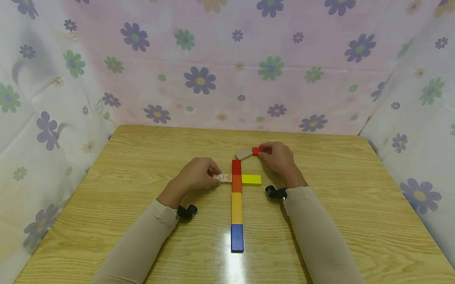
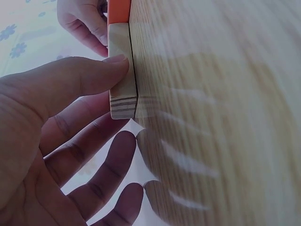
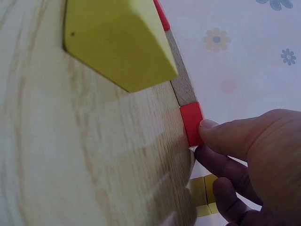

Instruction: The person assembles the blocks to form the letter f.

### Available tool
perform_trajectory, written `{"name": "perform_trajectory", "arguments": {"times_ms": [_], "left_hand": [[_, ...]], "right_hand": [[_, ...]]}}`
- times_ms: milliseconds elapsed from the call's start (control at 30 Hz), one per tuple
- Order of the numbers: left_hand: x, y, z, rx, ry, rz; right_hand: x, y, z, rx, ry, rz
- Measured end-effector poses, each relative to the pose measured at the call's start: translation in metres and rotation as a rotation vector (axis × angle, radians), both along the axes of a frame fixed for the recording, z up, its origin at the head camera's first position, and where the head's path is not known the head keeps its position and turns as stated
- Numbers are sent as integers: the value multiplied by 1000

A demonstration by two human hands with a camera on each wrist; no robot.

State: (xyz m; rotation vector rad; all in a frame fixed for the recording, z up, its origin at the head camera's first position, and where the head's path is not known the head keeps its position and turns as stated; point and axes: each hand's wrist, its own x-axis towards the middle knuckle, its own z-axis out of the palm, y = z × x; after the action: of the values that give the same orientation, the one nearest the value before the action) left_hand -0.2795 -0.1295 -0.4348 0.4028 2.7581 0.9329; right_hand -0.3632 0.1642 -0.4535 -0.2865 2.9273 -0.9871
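Note:
My left hand pinches a wooden block with a printed top face, thumb on one side and fingers on the other. Its far end meets an orange block in an upright row. Further back, my right hand pinches a small red block between thumb and finger. That block touches the end of a plain wooden block, which slants up from the top of the row. A dark red block tops the row; a yellow block juts out right, opposite the printed one.
Below the orange block, the row runs through a yellow-orange block to a blue block nearest me. Yellow pieces lie behind the right fingers, mostly hidden in the head view. Flowered cloth hangs around the wooden table.

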Motion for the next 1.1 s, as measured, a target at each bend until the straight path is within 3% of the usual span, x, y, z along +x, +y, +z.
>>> {"name": "perform_trajectory", "arguments": {"times_ms": [467,600,800,1000,1100], "left_hand": [[0,1,0,-13,-4,6],[1,1,1,-15,-11,11],[2,2,2,-12,-20,16],[2,1,2,-15,-17,22],[2,1,2,-12,-16,24]], "right_hand": [[3,3,4,-74,-13,-14],[0,12,6,-113,42,-40],[-4,25,7,-93,100,-154],[-5,29,7,-25,33,-292],[-6,29,6,1,-4,-317]]}}
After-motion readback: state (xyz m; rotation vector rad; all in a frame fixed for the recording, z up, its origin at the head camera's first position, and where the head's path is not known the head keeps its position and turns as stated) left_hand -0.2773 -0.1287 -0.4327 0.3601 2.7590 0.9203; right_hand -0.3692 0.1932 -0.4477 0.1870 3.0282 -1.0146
